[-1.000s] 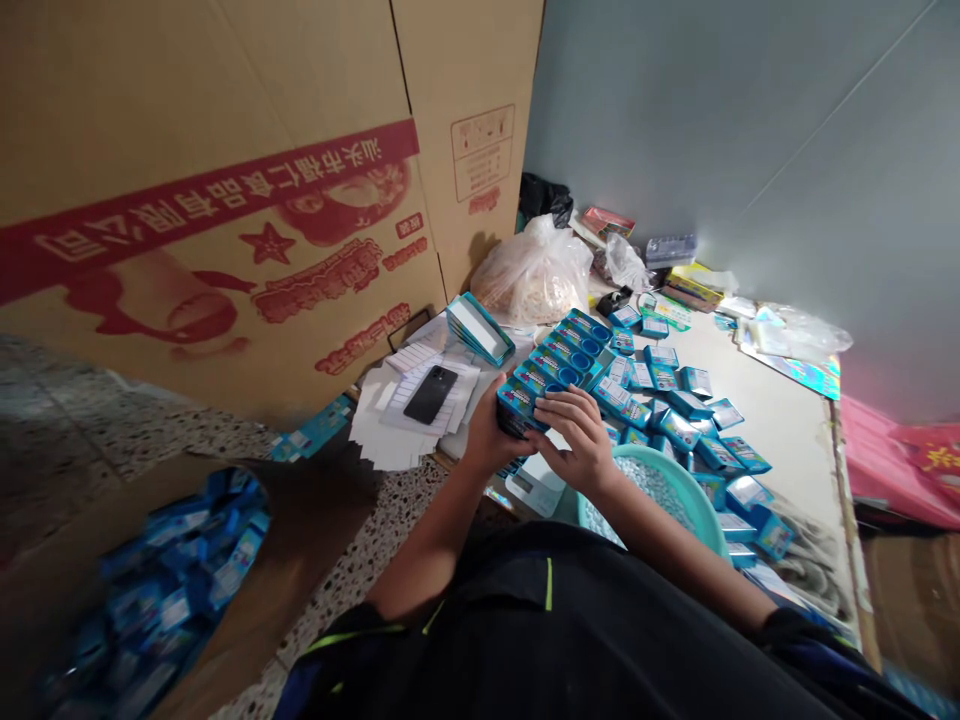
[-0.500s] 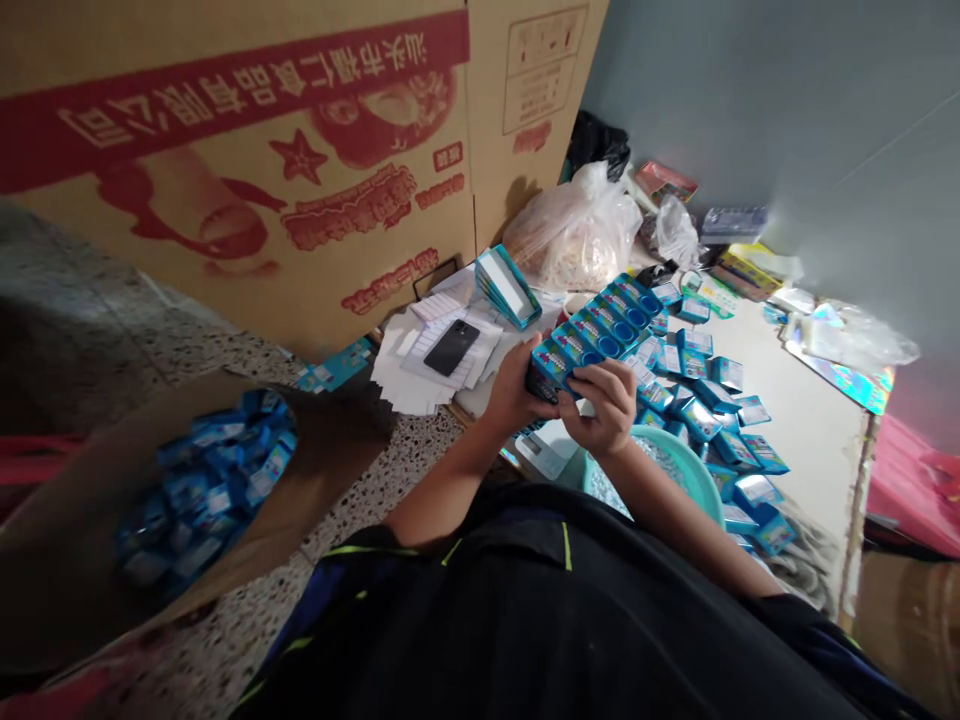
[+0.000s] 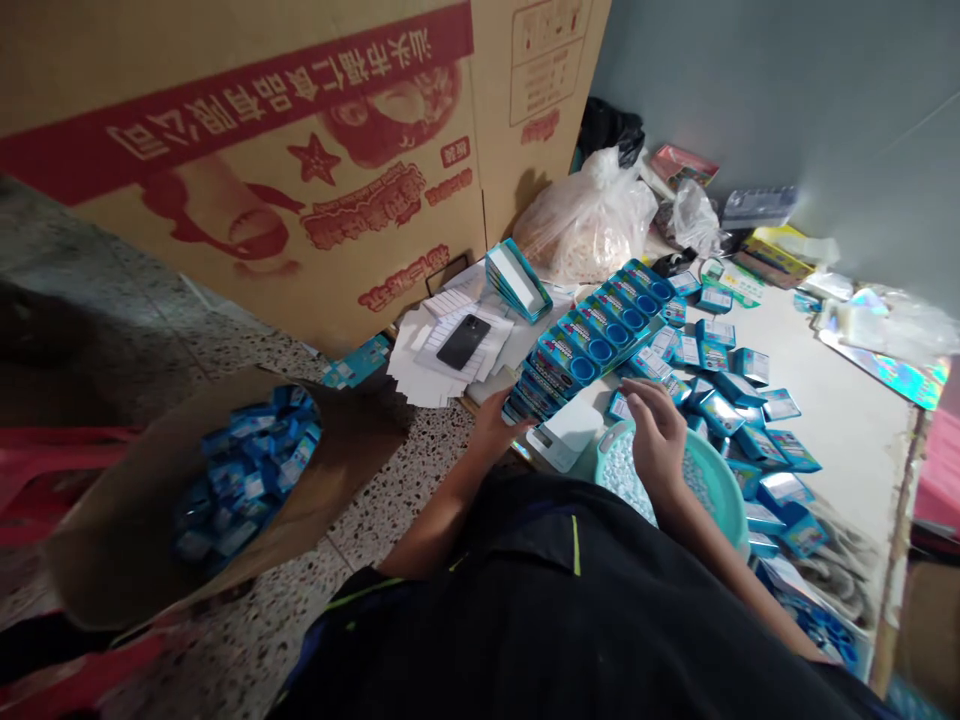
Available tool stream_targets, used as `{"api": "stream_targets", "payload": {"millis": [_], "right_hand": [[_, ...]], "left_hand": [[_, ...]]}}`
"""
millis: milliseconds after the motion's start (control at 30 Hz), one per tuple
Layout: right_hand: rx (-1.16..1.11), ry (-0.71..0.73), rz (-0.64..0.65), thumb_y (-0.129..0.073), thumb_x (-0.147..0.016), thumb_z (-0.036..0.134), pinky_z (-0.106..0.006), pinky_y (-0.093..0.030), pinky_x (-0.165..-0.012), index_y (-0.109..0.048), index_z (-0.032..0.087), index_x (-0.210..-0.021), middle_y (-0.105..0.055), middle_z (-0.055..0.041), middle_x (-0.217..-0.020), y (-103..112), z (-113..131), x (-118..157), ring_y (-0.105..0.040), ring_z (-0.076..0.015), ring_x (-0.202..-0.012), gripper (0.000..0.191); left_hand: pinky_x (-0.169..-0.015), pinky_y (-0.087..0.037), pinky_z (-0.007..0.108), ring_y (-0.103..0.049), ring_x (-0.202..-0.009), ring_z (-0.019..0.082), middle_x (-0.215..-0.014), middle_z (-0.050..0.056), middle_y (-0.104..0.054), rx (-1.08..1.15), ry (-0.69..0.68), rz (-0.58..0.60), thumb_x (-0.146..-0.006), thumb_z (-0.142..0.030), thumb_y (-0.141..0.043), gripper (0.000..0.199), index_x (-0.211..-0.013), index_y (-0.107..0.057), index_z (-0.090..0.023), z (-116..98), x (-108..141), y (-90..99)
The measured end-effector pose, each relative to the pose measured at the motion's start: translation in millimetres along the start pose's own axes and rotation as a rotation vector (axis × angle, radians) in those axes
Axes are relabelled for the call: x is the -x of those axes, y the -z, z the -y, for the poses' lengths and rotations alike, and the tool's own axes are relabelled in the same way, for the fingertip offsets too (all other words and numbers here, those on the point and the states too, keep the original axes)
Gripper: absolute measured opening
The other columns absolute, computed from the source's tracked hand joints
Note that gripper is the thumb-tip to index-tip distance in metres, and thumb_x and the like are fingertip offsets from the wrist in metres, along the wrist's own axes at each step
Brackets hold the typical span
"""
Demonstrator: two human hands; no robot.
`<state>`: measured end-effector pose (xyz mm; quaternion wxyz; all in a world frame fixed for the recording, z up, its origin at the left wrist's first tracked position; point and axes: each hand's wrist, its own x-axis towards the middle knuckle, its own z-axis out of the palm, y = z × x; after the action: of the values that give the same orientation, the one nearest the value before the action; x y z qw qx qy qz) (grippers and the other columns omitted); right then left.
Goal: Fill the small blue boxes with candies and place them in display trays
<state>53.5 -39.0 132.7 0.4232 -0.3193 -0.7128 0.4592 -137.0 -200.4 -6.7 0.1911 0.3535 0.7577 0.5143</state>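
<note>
A stack of blue printed cardboard trays (image 3: 551, 390) rises near the table's edge, its top tray showing a row of round holes. My left hand (image 3: 491, 428) is cupped round the stack's near left corner, some of its fingertips hidden. My right hand (image 3: 658, 435) hovers over a turquoise basin (image 3: 731, 500) of small pale pieces, its fingers loosely bent and nothing visible in them. Between the hands lies a flat white device (image 3: 574, 430). Small blue boxes (image 3: 739, 410) are heaped beyond the basin.
Left of the table, an open carton (image 3: 360, 420) on the floor holds more blue boxes. A big printed carton (image 3: 247, 200) stands behind it. A phone (image 3: 463, 342) rests on papers (image 3: 416, 370). Folded blue cartons (image 3: 517, 280) and a filled plastic bag (image 3: 592, 225) stand at the back.
The tray strip that both hands held has come to rest on the stack. My right hand has let go and moved right, over the basin; my left hand has dropped lower. The view has shifted slightly.
</note>
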Motion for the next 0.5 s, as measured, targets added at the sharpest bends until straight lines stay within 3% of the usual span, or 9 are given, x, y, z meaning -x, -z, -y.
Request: {"api": "stream_targets", "payload": {"millis": [100, 233, 300, 400, 500], "right_hand": [[-0.135, -0.302, 0.141, -0.069, -0.087, 0.037, -0.047, -0.059, -0.086, -0.072, 0.019, -0.115, -0.075, -0.0124, -0.112, -0.9, -20.5, 13.8, -0.073, -0.0268, -0.096, 0.034], [-0.165, -0.239, 0.249, -0.062, -0.088, 0.027, -0.041, -0.062, -0.080, -0.064, 0.024, -0.132, -0.070, -0.0136, -0.127, -14.3, -20.5, 24.7, -0.074, -0.0218, -0.091, 0.044], [-0.148, -0.168, 0.300, -0.057, -0.087, 0.020, -0.036, -0.062, -0.075, -0.059, 0.026, -0.139, -0.065, -0.0133, -0.135, -21.7, -14.4, 27.0, -0.073, -0.0186, -0.088, 0.052], [-0.141, -0.097, 0.350, -0.050, -0.082, 0.009, -0.031, -0.061, -0.070, -0.056, 0.026, -0.142, -0.060, -0.0128, -0.137, -31.6, -8.9, 30.3, -0.072, -0.0157, -0.084, 0.062], [-0.163, -0.113, 0.360, -0.044, -0.078, 0.003, -0.030, -0.061, -0.073, -0.058, 0.022, -0.138, -0.061, -0.0119, -0.130, -40.4, -10.0, 36.6, -0.072, -0.0139, -0.082, 0.064]], "left_hand": [[-0.113, -0.045, 0.054, -0.061, -0.127, 0.036, -0.131, 0.016, -0.065, -0.022, 0.015, 0.008, -0.068, -0.041, -0.091, 0.079, -0.137, -0.058, -0.020, 3.1, 7.2, -4.5], [-0.116, -0.043, 0.057, -0.054, -0.135, 0.040, -0.144, 0.020, -0.056, 0.003, 0.017, -0.052, -0.063, -0.054, -0.092, 0.106, -0.150, -0.044, -0.019, -11.8, 7.7, 1.3], [-0.119, -0.040, 0.057, -0.049, -0.140, 0.040, -0.151, 0.022, -0.049, 0.038, -0.013, -0.109, -0.066, -0.062, -0.088, 0.114, -0.157, -0.032, -0.020, -32.2, 2.8, 10.5], [-0.122, -0.037, 0.052, -0.045, -0.146, 0.033, -0.155, 0.020, -0.045, 0.075, -0.146, -0.143, -0.087, -0.063, -0.069, 0.091, -0.158, -0.028, -0.022, -77.3, -13.4, 29.1], [-0.125, -0.034, 0.051, -0.038, -0.151, 0.033, -0.161, 0.018, -0.036, 0.038, -0.270, -0.092, -0.087, -0.066, -0.068, 0.094, -0.159, -0.024, -0.024, -127.0, -36.3, 42.5]]}}
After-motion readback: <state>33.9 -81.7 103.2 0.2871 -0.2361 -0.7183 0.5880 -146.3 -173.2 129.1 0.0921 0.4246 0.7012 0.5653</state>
